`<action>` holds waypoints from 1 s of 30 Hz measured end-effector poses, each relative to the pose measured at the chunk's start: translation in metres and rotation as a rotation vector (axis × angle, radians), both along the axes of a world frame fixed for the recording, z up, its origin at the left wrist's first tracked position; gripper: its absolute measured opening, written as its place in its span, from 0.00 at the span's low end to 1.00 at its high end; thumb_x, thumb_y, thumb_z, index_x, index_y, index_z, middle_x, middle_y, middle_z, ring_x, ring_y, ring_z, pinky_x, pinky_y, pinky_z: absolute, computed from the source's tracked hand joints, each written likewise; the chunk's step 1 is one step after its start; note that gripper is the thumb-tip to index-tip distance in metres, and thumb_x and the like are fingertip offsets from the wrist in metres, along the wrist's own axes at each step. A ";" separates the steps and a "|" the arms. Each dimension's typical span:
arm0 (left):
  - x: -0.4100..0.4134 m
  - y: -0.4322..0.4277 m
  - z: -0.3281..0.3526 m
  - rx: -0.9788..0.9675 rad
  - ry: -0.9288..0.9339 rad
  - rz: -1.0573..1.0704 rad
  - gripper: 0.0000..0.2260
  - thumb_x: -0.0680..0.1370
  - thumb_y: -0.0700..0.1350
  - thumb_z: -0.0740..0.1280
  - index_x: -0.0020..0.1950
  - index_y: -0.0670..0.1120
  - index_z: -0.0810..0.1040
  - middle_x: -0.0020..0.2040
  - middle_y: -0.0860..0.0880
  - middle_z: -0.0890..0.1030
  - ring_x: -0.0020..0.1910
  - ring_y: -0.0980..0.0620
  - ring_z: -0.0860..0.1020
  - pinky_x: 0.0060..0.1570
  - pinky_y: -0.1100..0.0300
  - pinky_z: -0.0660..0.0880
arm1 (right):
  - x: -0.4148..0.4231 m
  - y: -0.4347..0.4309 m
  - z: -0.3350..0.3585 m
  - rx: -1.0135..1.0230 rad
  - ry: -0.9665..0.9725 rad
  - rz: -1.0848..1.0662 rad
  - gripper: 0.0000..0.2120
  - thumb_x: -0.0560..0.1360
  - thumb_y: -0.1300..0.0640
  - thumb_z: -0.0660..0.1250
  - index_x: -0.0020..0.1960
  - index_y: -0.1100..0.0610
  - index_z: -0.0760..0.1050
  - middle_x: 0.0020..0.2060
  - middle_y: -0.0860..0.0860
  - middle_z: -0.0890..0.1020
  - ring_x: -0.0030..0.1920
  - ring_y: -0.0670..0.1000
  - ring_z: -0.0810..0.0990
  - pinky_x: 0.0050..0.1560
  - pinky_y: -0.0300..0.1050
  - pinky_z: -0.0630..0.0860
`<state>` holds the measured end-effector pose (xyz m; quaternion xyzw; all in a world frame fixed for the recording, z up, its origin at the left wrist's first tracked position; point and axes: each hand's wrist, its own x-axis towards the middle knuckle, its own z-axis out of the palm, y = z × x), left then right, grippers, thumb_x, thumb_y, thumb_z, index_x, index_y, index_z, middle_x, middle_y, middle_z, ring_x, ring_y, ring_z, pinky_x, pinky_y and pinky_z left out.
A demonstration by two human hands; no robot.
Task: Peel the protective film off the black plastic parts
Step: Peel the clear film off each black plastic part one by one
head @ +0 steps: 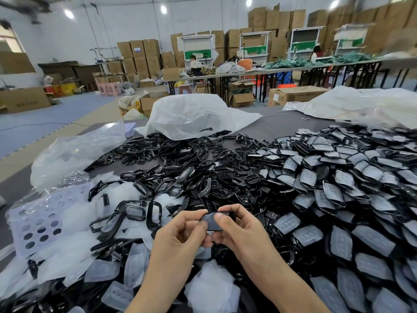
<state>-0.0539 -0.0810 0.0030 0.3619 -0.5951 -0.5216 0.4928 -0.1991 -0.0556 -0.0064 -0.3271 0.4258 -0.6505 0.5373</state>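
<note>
Frosted peeled films (212, 288) lie nearest. Above them my left hand (180, 232) and right hand (241, 231) pinch one flat black plastic part (213, 222) between fingertips. To the right is a heap of film-covered parts (338, 188); beyond are glossy bare frames (180, 175) and a crinkled clear bag (198, 114).

- White walls (126, 26) enclose a large hall; bright oval lamps (68, 14) glow high up.
- A window (9, 41) lets in daylight at the far left.
- The floor (67, 109) is laid with blue-grey interlocking mats.
- Stacked cardboard boxes (144, 57) line the back wall.
- White-framed workstations (198, 48) with green panels stand before them.
- Long folding tables (293, 70) on black legs cross the middle of the room.
- Pink plastic stools (110, 89) sit on the floor at left.
</note>
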 end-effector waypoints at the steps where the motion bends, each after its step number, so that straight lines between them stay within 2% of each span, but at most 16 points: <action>1: 0.000 0.000 -0.001 -0.008 -0.002 -0.001 0.09 0.77 0.33 0.68 0.49 0.45 0.84 0.34 0.44 0.84 0.33 0.51 0.83 0.38 0.63 0.80 | 0.000 0.000 0.000 0.006 0.004 0.002 0.03 0.77 0.63 0.70 0.48 0.57 0.79 0.39 0.54 0.84 0.34 0.53 0.81 0.41 0.43 0.81; 7: 0.000 0.001 -0.003 -0.059 -0.076 -0.029 0.17 0.78 0.34 0.68 0.49 0.56 0.86 0.35 0.46 0.84 0.35 0.53 0.83 0.41 0.63 0.80 | -0.002 0.003 0.003 -0.020 0.081 0.085 0.12 0.77 0.64 0.71 0.39 0.49 0.83 0.36 0.55 0.82 0.33 0.52 0.79 0.41 0.45 0.79; 9: 0.000 0.003 -0.003 -0.097 -0.128 -0.039 0.17 0.78 0.35 0.67 0.50 0.58 0.86 0.36 0.47 0.84 0.37 0.53 0.82 0.42 0.64 0.79 | -0.005 0.004 0.004 -0.020 0.131 0.102 0.11 0.77 0.65 0.70 0.40 0.52 0.82 0.35 0.55 0.83 0.32 0.52 0.80 0.39 0.43 0.78; 12: 0.001 0.005 0.000 -0.270 -0.278 -0.013 0.15 0.80 0.39 0.65 0.53 0.59 0.85 0.43 0.50 0.84 0.42 0.53 0.84 0.45 0.62 0.80 | -0.007 0.007 0.008 -0.017 0.218 0.111 0.06 0.77 0.65 0.70 0.43 0.58 0.76 0.34 0.57 0.83 0.32 0.52 0.79 0.37 0.41 0.77; 16: 0.003 0.010 0.005 -0.569 -0.450 0.065 0.12 0.82 0.47 0.61 0.58 0.63 0.78 0.47 0.62 0.82 0.46 0.61 0.82 0.42 0.70 0.76 | -0.007 0.009 0.011 -0.002 0.298 0.029 0.06 0.76 0.63 0.70 0.42 0.59 0.74 0.33 0.53 0.81 0.29 0.50 0.77 0.36 0.39 0.76; 19: 0.005 0.012 0.004 -0.732 -0.595 0.069 0.13 0.81 0.47 0.58 0.62 0.57 0.77 0.49 0.63 0.78 0.43 0.61 0.79 0.39 0.62 0.77 | -0.005 0.009 0.011 -0.007 0.248 -0.036 0.08 0.75 0.64 0.68 0.40 0.59 0.70 0.36 0.57 0.82 0.29 0.51 0.76 0.35 0.42 0.76; 21: 0.006 0.012 0.003 -0.810 -0.674 0.078 0.14 0.80 0.46 0.57 0.61 0.54 0.78 0.48 0.61 0.79 0.40 0.60 0.78 0.36 0.59 0.77 | -0.004 0.008 0.011 -0.023 0.193 -0.066 0.09 0.75 0.64 0.68 0.39 0.58 0.70 0.34 0.59 0.81 0.30 0.51 0.76 0.35 0.41 0.76; 24: 0.003 0.016 0.006 -0.869 -0.737 0.026 0.12 0.78 0.44 0.59 0.56 0.55 0.78 0.46 0.60 0.79 0.38 0.63 0.73 0.32 0.67 0.72 | -0.004 0.005 0.007 -0.051 0.134 -0.121 0.15 0.75 0.64 0.68 0.33 0.51 0.72 0.29 0.53 0.78 0.29 0.49 0.73 0.32 0.37 0.74; 26: -0.001 0.019 0.006 -0.882 -0.762 -0.048 0.13 0.76 0.44 0.60 0.56 0.56 0.78 0.43 0.59 0.79 0.36 0.62 0.72 0.30 0.67 0.70 | -0.005 0.003 0.005 -0.033 0.149 -0.147 0.19 0.75 0.63 0.69 0.30 0.48 0.70 0.27 0.48 0.75 0.27 0.46 0.71 0.31 0.37 0.71; 30: -0.005 0.023 0.002 -0.931 -0.787 -0.100 0.17 0.74 0.44 0.61 0.59 0.58 0.80 0.39 0.58 0.78 0.34 0.60 0.75 0.31 0.69 0.70 | -0.008 0.003 0.008 0.010 0.038 -0.122 0.21 0.75 0.64 0.69 0.29 0.49 0.69 0.27 0.50 0.74 0.27 0.49 0.73 0.28 0.40 0.73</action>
